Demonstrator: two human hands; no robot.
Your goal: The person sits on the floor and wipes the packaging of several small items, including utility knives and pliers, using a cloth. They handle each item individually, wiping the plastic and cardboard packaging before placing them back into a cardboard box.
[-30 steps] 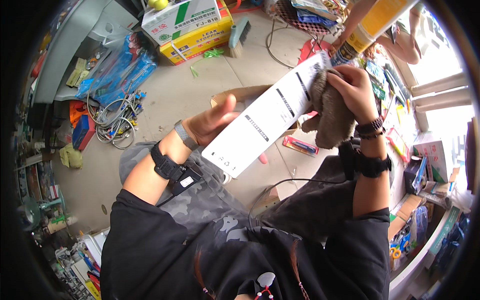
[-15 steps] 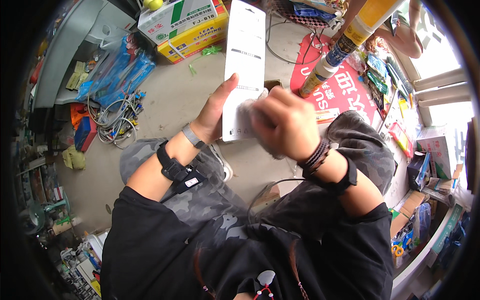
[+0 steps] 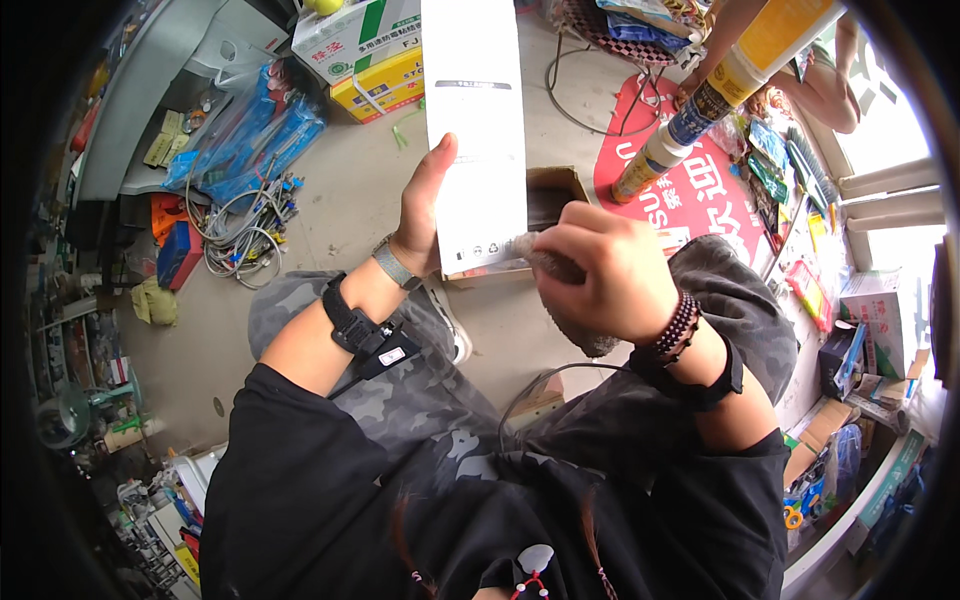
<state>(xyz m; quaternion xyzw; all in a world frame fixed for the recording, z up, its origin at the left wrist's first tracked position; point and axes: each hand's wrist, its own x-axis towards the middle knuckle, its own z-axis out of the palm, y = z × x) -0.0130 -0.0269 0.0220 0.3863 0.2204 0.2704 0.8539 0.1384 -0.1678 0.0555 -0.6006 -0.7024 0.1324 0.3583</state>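
Observation:
My left hand (image 3: 420, 215) grips a long white packaging card (image 3: 478, 125) by its left edge, thumb lying over the front. The card stands nearly upright before me, its face turned to me with a few grey printed lines. In my right hand (image 3: 612, 268) is a bunched grey rag (image 3: 584, 335), fingers closed round it. A tip of the rag touches the card's lower right corner; the rest hangs below my fist. Behind the card's lower part sits an open cardboard box (image 3: 565, 190), partly hidden by the card and my right hand.
White and yellow cartons (image 3: 372, 60) stand beyond at the left, near blue plastic bags (image 3: 265, 140) and coiled grey hoses (image 3: 245, 235). Tall yellow-and-white tubes (image 3: 690, 115) rise over a red mat (image 3: 715, 190). Another person's arm (image 3: 832, 90) shows at the upper right.
My right hand with the rag has moved from over the card's face to its lower right corner. More of the cardboard box shows. The view has shifted slightly.

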